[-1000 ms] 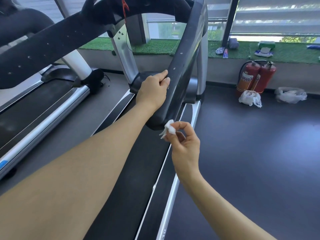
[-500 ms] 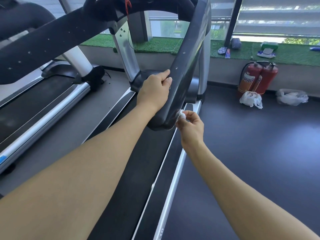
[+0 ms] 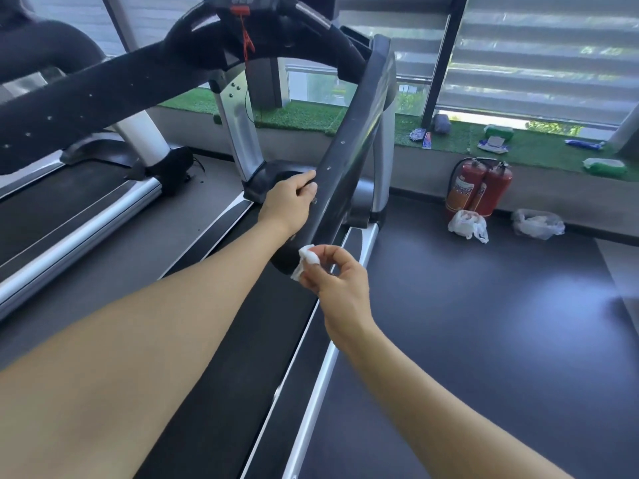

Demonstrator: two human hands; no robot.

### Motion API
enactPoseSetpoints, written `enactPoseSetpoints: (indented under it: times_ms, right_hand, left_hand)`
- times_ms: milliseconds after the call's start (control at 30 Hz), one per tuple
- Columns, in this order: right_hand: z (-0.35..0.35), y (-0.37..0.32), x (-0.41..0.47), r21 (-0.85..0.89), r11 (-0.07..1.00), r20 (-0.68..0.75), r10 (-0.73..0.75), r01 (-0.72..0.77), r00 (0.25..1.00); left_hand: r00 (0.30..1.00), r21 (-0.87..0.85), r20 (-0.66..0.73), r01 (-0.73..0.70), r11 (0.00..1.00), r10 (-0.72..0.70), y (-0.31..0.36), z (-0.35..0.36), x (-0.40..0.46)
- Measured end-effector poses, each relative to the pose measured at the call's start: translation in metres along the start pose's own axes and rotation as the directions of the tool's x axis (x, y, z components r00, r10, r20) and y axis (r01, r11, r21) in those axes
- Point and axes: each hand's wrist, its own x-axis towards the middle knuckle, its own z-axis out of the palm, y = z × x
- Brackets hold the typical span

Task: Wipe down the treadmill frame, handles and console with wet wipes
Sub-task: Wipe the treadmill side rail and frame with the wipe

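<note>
The treadmill's black right handrail slopes down from the console toward me. My left hand grips the rail near its lower part, fingers curled round its inner edge. Just below the rail's rounded end, my right hand pinches a small crumpled white wet wipe between thumb and fingertips; the wipe touches the end of the rail. The black running belt lies under both arms, with a silver side rail on its right.
A second treadmill stands to the left. Two red fire extinguishers and two plastic bags sit on the dark floor by the wall. Wet wipe packs lie on the green turf ledge under the window blinds.
My right hand came down and back from the rail's lower side to just below its end, still pinching the wipe. The view tilted up, showing the console. My left hand kept its grip.
</note>
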Motion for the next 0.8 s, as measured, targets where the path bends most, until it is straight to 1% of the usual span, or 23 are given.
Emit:
enactPoseSetpoints:
  times_ms: [133,200,267,333,433,533,600,667,733,800]
  right_hand:
    - [-0.008,-0.026,0.011,0.046,0.997,0.109,0.053,-0.058,0.993]
    - [-0.015,-0.043,0.024,0.027,0.998,0.101,0.061,-0.064,0.993]
    - [-0.023,-0.061,0.040,-0.001,0.998,0.065,0.066,-0.066,0.996]
    - [-0.034,-0.078,0.058,-0.007,0.998,0.032,0.061,-0.061,0.998]
    - [-0.054,-0.107,0.085,-0.043,0.998,0.004,0.054,-0.053,0.999]
    - [-0.079,-0.132,0.120,-0.044,0.998,0.000,0.046,-0.046,0.999]
    - [-0.099,-0.148,0.147,-0.025,0.999,0.013,0.045,-0.044,0.999]
    - [-0.121,-0.165,0.175,-0.032,0.999,0.039,0.036,-0.035,0.999]
    - [-0.145,-0.184,0.204,-0.047,0.999,0.067,0.014,-0.011,0.998]
    - [-0.167,-0.202,0.235,-0.077,0.997,0.082,0.007,-0.001,0.997]
  left_hand:
    - [1.000,-0.030,0.028,0.010,1.000,-0.009,0.009,-0.007,0.003]
    - [1.000,-0.019,0.002,-0.011,1.000,0.011,0.018,-0.011,0.008]
    - [0.998,-0.015,-0.041,-0.052,0.999,0.052,0.031,-0.016,0.013]
    - [0.995,-0.028,-0.055,-0.080,0.996,0.078,0.048,-0.019,0.018]
    - [0.998,-0.180,0.017,-0.062,0.982,0.066,0.070,-0.012,0.028]
    - [0.992,-0.318,0.124,0.002,0.948,0.039,0.099,0.004,0.044]
    - [0.976,-0.354,0.218,0.053,0.934,0.027,0.121,0.020,0.057]
    - [0.959,-0.366,0.283,0.086,0.927,0.023,0.142,0.040,0.076]
    - [0.960,-0.397,0.277,0.078,0.914,0.038,0.164,0.065,0.098]
    - [0.971,-0.429,0.237,0.076,0.900,0.031,0.184,0.093,0.118]
